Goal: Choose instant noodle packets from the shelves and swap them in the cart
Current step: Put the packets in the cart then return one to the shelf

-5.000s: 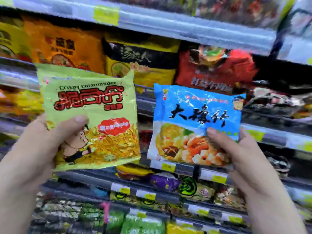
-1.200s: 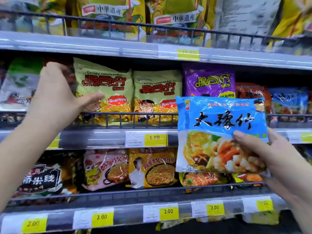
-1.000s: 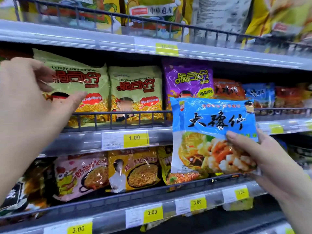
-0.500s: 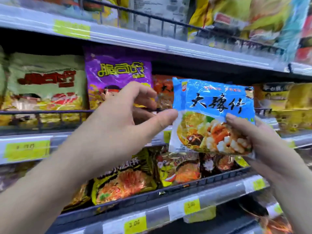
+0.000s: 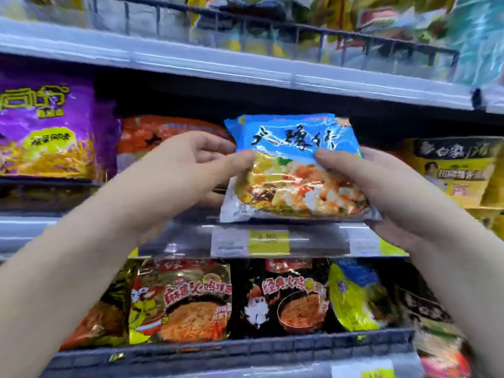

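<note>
Hands, left (image 5: pixel 191 170) and right (image 5: pixel 365 184), pinch opposite sides of blue noodle packet (image 5: pixel 294 170) held before middle shelf (image 5: pixel 313 242); risk: slick film slipping from thumb-only pinches, or packet snagging orange packets (image 5: pixel 163 137) behind.

We see only two arms, from the forearm down to the fingertips. The left hand (image 5: pixel 191 170) and right hand (image 5: pixel 381 186) are bare. So are the left forearm (image 5: pixel 81 255) and right forearm (image 5: pixel 458 282), all the way out to the frame's edge. Anything worn higher up lies outside our view. Both forearms look smooth and even, widening toward the lower corners, where they smear into blur. The left thumb (image 5: pixel 231 165) and right thumb (image 5: pixel 335 162) are the clearest digits, thick with rounded tips. We cannot make out the nails through the blur. Soft creases mark the left knuckles, and shadow darkens the heel of the right hand.
</note>
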